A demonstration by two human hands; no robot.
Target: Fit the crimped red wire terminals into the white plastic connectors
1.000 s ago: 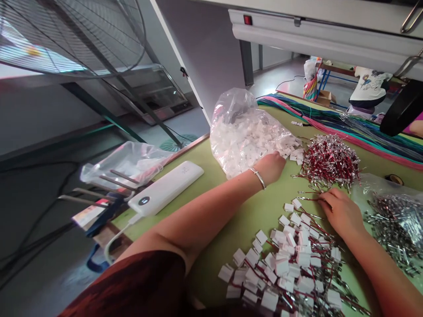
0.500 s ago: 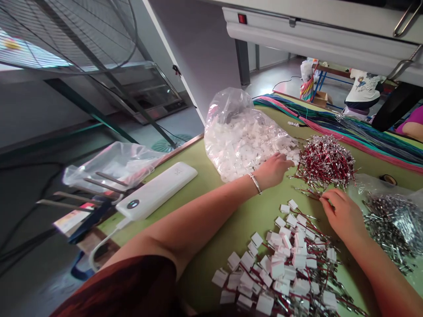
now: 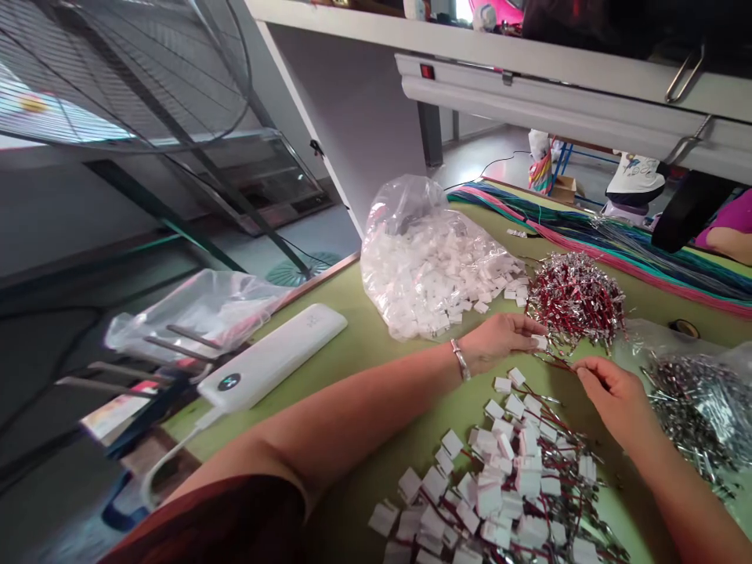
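Observation:
My left hand [image 3: 506,340] pinches a small white connector housing [image 3: 539,341] in front of a heap of short red wires with metal terminals [image 3: 576,301]. Just to its right, my right hand [image 3: 611,392] closes thumb and finger on a short red wire [image 3: 562,362], whose tip points toward the housing. Whether wire and housing touch is too small to tell. Nearer to me lies a spread pile of white housings with wires attached [image 3: 499,478]. Behind my left wrist, a clear plastic bag [image 3: 405,211] spills loose white housings onto the green tabletop.
A white power bank [image 3: 273,356] with a cable lies at the left edge. On the right is a plastic bag of metal terminals [image 3: 699,399], near a tape roll [image 3: 685,329]. Long coloured wires [image 3: 587,235] run along the back. A fan [image 3: 123,70] stands left; a co-worker [image 3: 638,180] sits beyond.
My left hand has moved from the loose housings by the bag toward my right hand, now with a white housing in its fingers. My right hand stays nearly in place. The view has tilted up slightly.

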